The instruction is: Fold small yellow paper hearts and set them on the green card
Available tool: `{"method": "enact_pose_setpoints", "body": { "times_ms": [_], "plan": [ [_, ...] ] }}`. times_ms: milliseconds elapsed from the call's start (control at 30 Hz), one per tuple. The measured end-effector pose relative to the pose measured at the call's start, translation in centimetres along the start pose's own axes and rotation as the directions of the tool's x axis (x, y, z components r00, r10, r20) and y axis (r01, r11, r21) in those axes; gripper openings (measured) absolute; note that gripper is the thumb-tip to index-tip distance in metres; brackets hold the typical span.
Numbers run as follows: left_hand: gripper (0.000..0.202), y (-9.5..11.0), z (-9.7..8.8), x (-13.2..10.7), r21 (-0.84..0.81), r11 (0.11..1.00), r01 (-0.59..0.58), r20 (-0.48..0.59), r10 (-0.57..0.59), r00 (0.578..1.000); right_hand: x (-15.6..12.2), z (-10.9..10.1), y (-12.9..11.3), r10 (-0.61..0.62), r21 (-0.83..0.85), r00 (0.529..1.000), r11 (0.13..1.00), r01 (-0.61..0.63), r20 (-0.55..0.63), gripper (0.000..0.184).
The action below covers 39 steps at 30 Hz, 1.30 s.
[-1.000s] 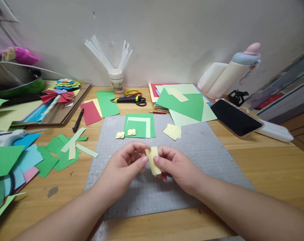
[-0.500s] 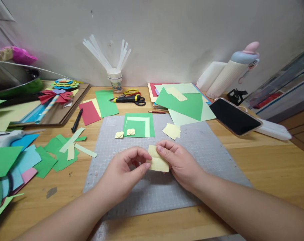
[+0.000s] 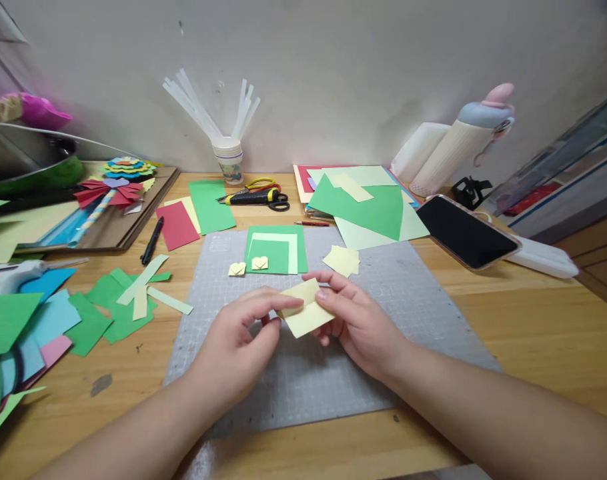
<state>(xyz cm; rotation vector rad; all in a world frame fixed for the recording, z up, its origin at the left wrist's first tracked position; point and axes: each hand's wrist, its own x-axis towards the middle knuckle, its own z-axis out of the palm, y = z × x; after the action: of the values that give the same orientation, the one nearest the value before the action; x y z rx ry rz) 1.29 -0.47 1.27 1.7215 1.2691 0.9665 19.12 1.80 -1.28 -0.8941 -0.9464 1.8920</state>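
Observation:
Between my hands, above the grey cutting mat (image 3: 333,393), is a small pale yellow paper square (image 3: 308,319) with a crease across its middle. My right hand (image 3: 361,317) pinches its right edge, thumb on top and fingers behind. At the left edge, my left hand (image 3: 248,327) has its index finger lying over the paper and its thumb bent below; the other fingers are partly hidden. Just beyond lie two folded yellow paper hearts (image 3: 237,269), one of them on a green paper square (image 3: 302,248). More yellow paper squares (image 3: 341,260) rest on the mat behind my right hand.
Green paper scraps (image 3: 88,323) and a black pen (image 3: 152,240) lie to the left. Scissors (image 3: 278,202) and a paper cup (image 3: 229,163) with white sticks stand near the wall. Right of the stacked coloured paper (image 3: 368,210) are a phone (image 3: 468,233) and a bottle (image 3: 458,147).
The yellow paper square has turned and tilted between my hands. My left index finger has moved from pinching its edge with the thumb to lying across its surface.

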Motion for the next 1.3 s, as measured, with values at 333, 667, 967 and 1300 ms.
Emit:
{"method": "enact_pose_setpoints", "body": {
  "times_ms": [333,667,967,1300],
  "plan": [
    [0.03,-0.4,0.3,-0.1,0.049,0.999,-0.005,-0.069,0.008,0.998,-0.2,0.0,0.1,-0.169,-0.075,0.986,0.983,0.168,0.002,0.032],
    [0.051,-0.6,0.2,-0.3,0.065,0.995,-0.07,-0.002,0.07,0.998,-0.6,0.3,0.6,-0.24,-0.348,0.97,0.908,0.234,0.029,0.024],
    [0.028,-0.1,0.2,-0.1,-0.09,0.99,0.107,-0.066,-0.113,0.991,-0.3,0.4,-0.3,-0.272,-0.335,0.961,0.911,0.242,-0.046,0.015],
    [0.031,-0.4,0.5,-0.1,-0.366,0.918,0.154,-0.033,-0.178,0.983,-0.7,0.7,-0.3,-0.296,-0.313,0.953,0.912,0.265,-0.056,0.011]
  ]
}}
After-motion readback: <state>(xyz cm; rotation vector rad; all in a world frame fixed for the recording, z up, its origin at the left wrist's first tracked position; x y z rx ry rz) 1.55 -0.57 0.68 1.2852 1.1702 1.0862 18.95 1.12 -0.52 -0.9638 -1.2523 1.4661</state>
